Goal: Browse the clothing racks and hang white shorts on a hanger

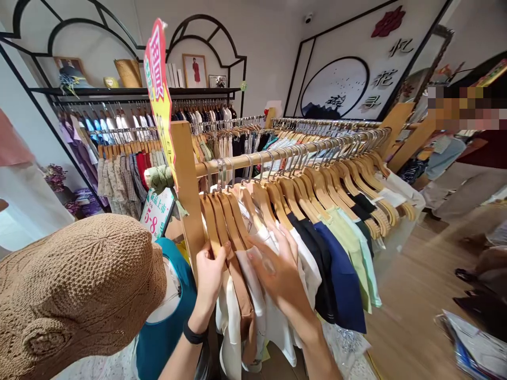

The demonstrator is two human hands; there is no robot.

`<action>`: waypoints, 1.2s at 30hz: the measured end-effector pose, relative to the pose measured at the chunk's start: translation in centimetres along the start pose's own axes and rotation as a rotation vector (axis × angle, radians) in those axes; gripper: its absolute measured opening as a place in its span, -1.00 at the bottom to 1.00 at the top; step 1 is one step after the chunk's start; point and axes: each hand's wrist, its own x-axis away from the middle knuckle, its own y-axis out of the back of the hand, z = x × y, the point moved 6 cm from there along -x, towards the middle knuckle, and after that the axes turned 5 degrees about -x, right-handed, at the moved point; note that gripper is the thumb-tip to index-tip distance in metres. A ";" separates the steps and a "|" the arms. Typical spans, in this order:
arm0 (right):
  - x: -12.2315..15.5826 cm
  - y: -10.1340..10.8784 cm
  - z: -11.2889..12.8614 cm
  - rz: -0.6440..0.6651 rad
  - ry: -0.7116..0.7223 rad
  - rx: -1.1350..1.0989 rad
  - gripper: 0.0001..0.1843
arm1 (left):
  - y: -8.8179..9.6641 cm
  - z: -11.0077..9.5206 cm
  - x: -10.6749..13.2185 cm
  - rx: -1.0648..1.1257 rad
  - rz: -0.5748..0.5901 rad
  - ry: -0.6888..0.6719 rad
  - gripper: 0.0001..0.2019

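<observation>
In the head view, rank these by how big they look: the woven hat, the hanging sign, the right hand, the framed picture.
1. Woven hat, largest, though nearness to the camera helps it.
2. Hanging sign and right hand, too alike to rank.
3. Framed picture, smallest.

Count at front clothes rail [277, 154]: 2 hands [209, 277] on it; 1 woven hat [79, 295] beside; 1 sign [160, 100] above; 1 display card [157, 214] behind.
</observation>
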 end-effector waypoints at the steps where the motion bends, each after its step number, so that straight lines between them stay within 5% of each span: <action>1: -0.1 -0.3 0.3 0.012 0.028 0.006 -0.62 | 0.1 0.1 0.0 0.000 -0.001 0.001 -0.71; 5: -0.3 -1.0 1.1 0.029 0.109 0.053 -0.54 | 0.5 0.6 -0.1 0.022 0.009 0.013 -0.64; 18: 0.0 -1.1 2.9 0.245 0.060 -0.027 -0.59 | 1.6 0.3 0.5 -0.075 -0.074 -0.006 -0.48; 24: -1.0 -0.6 2.1 0.076 0.018 -0.084 -0.65 | 1.5 0.0 0.1 -0.067 -0.043 -0.057 -0.57; 29: -3.7 0.0 3.3 -0.081 0.062 -0.105 -0.68 | 1.8 -0.8 -0.4 -0.109 -0.066 -0.116 -0.61; 33: -7.9 -0.5 6.4 -0.048 0.216 -0.150 -0.67 | 1.8 -0.9 -0.4 -0.164 -0.058 -0.157 -0.60; 36: -11.0 -1.0 8.0 -0.038 0.164 -0.117 -0.67 | 1.9 -1.0 -0.2 -0.185 -0.068 -0.157 -0.58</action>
